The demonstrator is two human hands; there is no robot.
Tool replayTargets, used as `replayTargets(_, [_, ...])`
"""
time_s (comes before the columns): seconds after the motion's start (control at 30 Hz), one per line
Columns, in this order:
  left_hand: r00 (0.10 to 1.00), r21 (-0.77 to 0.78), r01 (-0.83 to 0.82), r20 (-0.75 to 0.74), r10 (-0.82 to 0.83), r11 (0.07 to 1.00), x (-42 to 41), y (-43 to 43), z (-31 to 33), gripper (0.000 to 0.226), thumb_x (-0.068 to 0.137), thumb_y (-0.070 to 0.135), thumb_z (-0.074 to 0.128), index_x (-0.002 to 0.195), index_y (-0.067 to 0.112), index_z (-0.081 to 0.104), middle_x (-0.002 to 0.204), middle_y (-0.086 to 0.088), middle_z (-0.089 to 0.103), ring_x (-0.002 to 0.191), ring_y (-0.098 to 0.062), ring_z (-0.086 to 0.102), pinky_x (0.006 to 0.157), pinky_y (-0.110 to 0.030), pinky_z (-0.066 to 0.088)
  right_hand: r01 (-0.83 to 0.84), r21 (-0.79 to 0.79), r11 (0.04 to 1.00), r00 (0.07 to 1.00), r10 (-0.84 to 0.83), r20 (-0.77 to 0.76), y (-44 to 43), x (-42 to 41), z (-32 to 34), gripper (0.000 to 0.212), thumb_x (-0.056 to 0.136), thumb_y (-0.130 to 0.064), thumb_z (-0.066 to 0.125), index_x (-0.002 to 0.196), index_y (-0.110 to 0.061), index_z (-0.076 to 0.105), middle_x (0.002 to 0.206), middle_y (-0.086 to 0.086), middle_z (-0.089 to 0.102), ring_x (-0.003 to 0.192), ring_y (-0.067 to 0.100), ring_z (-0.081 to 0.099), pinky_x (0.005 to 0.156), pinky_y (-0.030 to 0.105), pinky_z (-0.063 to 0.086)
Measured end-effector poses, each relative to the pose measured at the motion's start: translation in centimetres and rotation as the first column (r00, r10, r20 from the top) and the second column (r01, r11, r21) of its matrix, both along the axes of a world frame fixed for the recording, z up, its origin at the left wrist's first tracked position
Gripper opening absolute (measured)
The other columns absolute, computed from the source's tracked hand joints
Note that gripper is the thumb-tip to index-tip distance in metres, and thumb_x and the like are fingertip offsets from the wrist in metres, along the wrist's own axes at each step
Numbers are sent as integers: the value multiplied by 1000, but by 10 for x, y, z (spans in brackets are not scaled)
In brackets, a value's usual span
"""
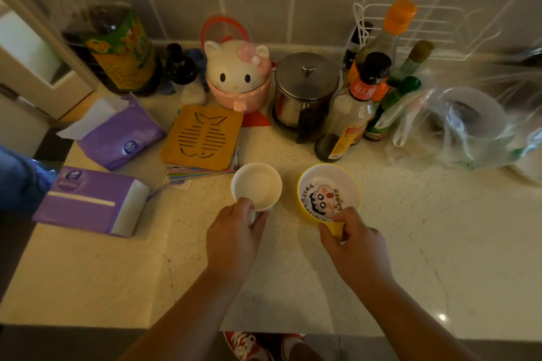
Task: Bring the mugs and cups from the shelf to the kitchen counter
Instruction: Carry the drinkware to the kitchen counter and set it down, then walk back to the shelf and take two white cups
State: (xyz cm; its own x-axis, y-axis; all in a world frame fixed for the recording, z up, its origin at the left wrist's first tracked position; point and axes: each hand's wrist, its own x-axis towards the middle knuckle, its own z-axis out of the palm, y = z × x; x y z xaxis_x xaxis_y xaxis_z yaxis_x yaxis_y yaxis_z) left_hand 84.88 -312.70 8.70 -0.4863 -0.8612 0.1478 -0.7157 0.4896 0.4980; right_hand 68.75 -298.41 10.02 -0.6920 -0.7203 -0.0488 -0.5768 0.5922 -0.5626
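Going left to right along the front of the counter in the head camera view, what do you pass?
Purple tissue box → white mug in the left hand → yellow cartoon cup in the right hand.

We see both hands at the counter. Left hand grips the near side of a white mug, which stands upright on the counter. Right hand pinches the yellow handle of a yellow cup with a cartoon print inside, just beside the mug, not touching it. Behind them: a wooden fish-cut trivet, a steel pot, a cat-faced jar. Two purple tissue packs lie at left.
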Motion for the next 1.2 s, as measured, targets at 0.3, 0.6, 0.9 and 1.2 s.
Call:
replayTargets(0.3, [999,-9,-34,-11,34,999,-7,2,-4,24,78,35,77,83,17,62,62,0,66,51,-15,58,45,-22,38,-17,-52,998,1000,16,-21,-5,-8,-6,27,78,-46,64,92,-35,45,49,-8,57,40,4,54,36,25,45])
replayTargets(0.6, [999,6,9,-42,-9,1000,-2,3,2,34,81,37,73,106,16,64,73,-2,73,60,-18,68,51,-32,55,-22,-47,999,998,20,-54,-6,-8,-6,44,78,-55,61,114,-32,50,58,-7,66,47,9,61,44,29,54])
replayTargets(0.9, [997,242,1,-76,18,970,47,18,12,67,80,53,65,136,32,34,93,19,59,71,0,62,59,-19,54,103,-16,995,991,-102,85,17,15,7,70,75,-57,65,133,-37,31,98,-21,58,76,4,63,63,30,56])
replayTargets(1.2, [916,583,307,33,-400,752,149,66,7,12,87,49,61,98,44,57,86,23,62,80,10,60,66,-13,48,198,67,978,915,-209,346,88,84,10,15,82,-38,69,94,-34,60,80,-17,66,68,-5,63,49,7,43])
